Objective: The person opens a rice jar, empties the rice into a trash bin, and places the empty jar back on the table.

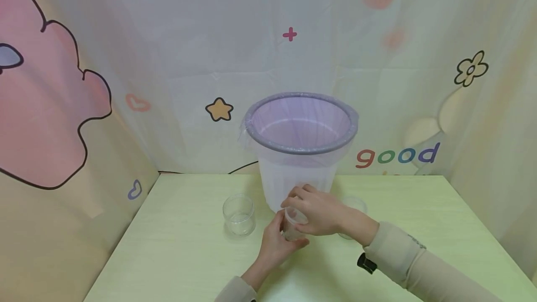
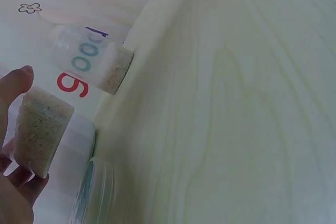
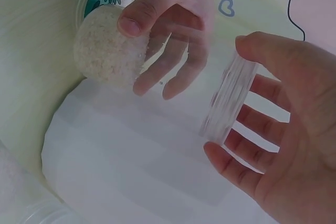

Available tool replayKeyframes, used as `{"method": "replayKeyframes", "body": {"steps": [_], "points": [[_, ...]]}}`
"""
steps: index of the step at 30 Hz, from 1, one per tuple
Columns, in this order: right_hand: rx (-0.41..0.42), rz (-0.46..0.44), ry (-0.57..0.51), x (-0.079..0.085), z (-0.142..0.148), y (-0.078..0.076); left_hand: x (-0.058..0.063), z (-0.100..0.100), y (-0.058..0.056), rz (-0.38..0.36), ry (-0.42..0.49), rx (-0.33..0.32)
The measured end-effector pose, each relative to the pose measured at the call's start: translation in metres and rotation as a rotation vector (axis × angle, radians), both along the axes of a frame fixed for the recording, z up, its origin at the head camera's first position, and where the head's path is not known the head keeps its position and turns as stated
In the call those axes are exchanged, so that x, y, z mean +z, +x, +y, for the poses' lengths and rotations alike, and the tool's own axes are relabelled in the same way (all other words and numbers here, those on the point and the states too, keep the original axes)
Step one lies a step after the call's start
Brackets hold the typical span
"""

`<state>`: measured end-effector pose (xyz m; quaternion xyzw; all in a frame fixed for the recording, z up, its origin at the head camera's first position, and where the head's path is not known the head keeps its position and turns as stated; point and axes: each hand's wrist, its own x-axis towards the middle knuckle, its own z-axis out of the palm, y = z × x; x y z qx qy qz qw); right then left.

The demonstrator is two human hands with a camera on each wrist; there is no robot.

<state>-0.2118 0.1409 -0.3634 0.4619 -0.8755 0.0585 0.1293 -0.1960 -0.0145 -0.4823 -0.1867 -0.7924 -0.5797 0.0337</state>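
My left hand (image 1: 277, 244) grips a clear jar (image 3: 107, 51) with pale, rice-like grains in its bottom. The jar is in front of the white bin in the head view. My right hand (image 1: 319, 211) pinches a clear ribbed lid (image 3: 231, 98) by its edge, thumb on one side and fingers on the other. In the right wrist view the lid is right by the jar's mouth. The left wrist view shows my left thumb and fingers spread around the grain-filled end of the jar.
A white bin (image 1: 299, 183) with a grey rim and thin bag liner stands at the table's back. Left of my hands sits a clear jar (image 1: 239, 216). Another jar with grains (image 2: 94, 56) stands to the right, partly behind my right forearm in the head view.
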Motion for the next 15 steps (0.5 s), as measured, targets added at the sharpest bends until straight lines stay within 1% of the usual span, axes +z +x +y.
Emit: {"method": "replayKeyframes", "body": {"steps": [1, 2, 5, 6, 8, 11, 15], "points": [[0.009, -0.001, 0.004, 0.000, 0.000, 0.000, 0.004, 0.000, 0.002, -0.001, -0.002, 0.000], [0.019, -0.003, 0.007, 0.001, 0.000, 0.000, 0.004, 0.000, 0.002, -0.001, -0.002, -0.001], [0.039, -0.025, 0.019, 0.002, 0.000, 0.001, -0.007, 0.000, -0.004, 0.016, -0.006, 0.011], [0.045, -0.032, 0.023, 0.003, 0.001, 0.000, -0.007, 0.000, -0.005, 0.023, -0.010, 0.016], [0.053, -0.045, 0.029, 0.004, 0.001, 0.000, -0.016, 0.000, -0.010, 0.042, -0.015, 0.026], [0.066, -0.054, 0.027, 0.005, 0.002, 0.000, -0.018, 0.000, -0.012, 0.064, -0.018, 0.037], [0.064, -0.058, 0.027, 0.005, 0.002, 0.002, -0.018, 0.000, -0.012, 0.061, -0.005, 0.034]]}}
